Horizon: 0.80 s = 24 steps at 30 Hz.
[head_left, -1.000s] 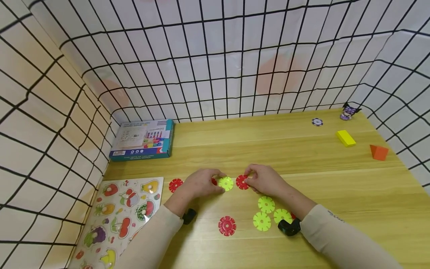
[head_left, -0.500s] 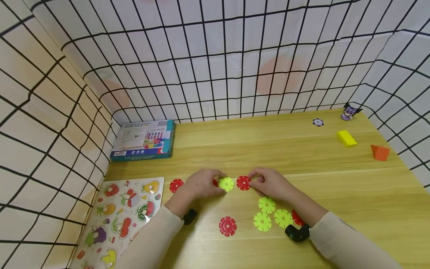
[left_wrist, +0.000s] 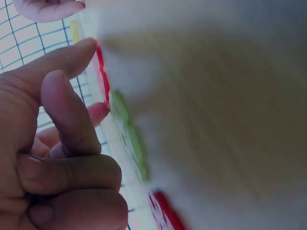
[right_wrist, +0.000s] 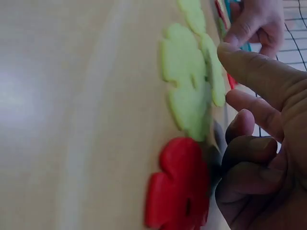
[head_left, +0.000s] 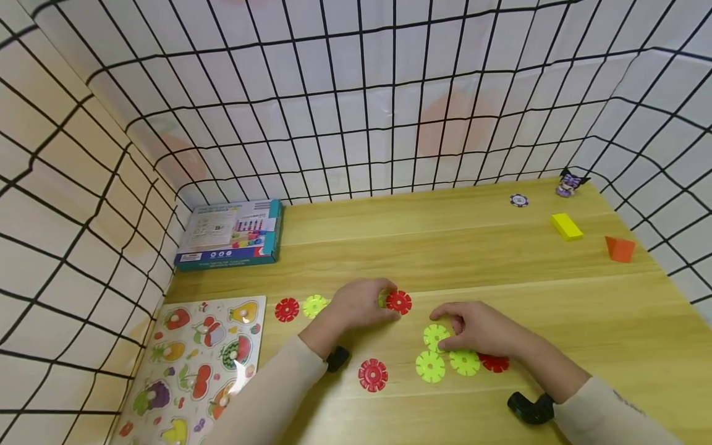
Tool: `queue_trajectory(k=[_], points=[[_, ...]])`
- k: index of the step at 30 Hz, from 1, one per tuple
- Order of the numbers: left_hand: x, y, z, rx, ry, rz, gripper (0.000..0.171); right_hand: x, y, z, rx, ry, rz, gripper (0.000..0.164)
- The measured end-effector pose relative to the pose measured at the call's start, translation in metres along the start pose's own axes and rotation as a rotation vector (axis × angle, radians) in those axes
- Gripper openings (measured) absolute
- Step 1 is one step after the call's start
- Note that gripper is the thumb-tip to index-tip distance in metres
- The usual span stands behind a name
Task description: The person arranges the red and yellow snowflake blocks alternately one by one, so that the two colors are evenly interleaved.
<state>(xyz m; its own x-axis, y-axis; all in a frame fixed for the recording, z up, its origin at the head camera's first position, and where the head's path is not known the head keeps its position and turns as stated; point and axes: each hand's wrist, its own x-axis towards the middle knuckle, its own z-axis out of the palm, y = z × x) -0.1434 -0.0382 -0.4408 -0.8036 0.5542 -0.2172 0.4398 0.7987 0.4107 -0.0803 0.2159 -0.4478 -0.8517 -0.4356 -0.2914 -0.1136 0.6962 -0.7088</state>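
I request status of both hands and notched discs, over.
Left hand pinching red notched disc. Right hand at yellow-green notched disc, grip unclear. Two more yellow-green discs close by; no obstruction seen.

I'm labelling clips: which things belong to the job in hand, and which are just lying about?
Likely in the job:
red notched plastic discs, one at the left hand
yellow-green notched plastic discs, one at the right hand

Apparently just lying about:
teal cardboard box
white fruit-picture board
yellow rectangular block
orange wedge block
white-and-dark round chip
small purple figurine
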Motion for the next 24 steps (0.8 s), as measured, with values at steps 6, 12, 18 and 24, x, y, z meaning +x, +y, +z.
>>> queue_trajectory(k=[6, 12, 18, 24], points=[[0.004, 0.004, 0.002, 0.020, 0.015, 0.006, 0.046, -0.002, 0.001, 0.005, -0.020, -0.001, -0.048, 0.046], [0.006, 0.008, 0.000, 0.030, 0.002, -0.016, 0.044, -0.003, -0.003, 0.006, -0.102, 0.018, -0.049, 0.041], [0.006, 0.010, -0.001, 0.028, -0.007, -0.038, 0.042, -0.006, -0.004, 0.003, -0.034, 0.024, -0.080, 0.032], [0.007, 0.009, 0.000, 0.023, -0.012, -0.053, 0.042, 0.002, 0.000, -0.009, 0.288, 0.041, 0.046, 0.030]])
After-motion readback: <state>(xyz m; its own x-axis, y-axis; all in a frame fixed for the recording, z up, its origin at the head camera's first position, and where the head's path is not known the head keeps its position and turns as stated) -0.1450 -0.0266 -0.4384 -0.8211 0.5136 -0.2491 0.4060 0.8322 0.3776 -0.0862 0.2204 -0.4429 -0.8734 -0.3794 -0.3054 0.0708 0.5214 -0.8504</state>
